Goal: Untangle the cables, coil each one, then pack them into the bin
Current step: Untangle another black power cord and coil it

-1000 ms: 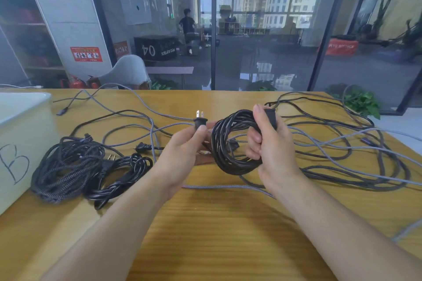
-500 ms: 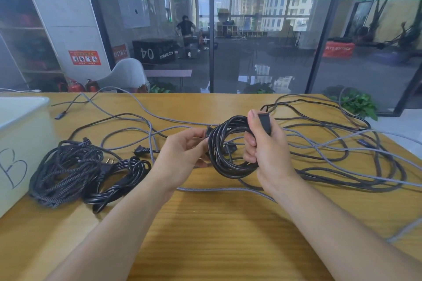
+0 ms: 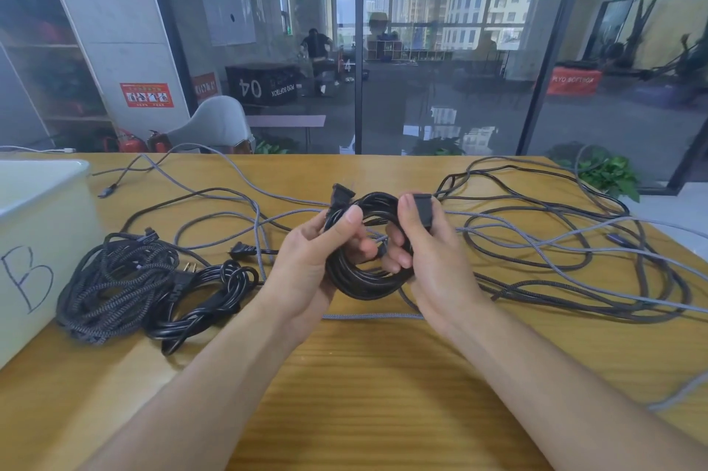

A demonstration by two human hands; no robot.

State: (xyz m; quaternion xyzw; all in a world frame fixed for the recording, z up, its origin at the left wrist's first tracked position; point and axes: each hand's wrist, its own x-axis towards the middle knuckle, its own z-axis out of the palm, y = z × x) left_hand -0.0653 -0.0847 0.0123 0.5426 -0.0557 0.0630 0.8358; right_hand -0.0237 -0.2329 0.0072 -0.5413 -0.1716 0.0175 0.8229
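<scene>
Black coiled cable (image 3: pixel 364 279) gripped by left hand (image 3: pixel 310 263) and right hand (image 3: pixel 433 259), two coils (image 3: pixel 153 286) beside one bin (image 3: pixel 38 240)

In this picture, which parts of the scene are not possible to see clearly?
Head view only:
- Inside of the white bin: cut off by the left edge; contents unseen.
- Coiled black cable: the left hand and right hand cover its sides, so the grip is partly hidden.
- Loose grey and black cables: they overlap; individual runs cannot be told apart.
- Red wall notice: too small to read.
</scene>
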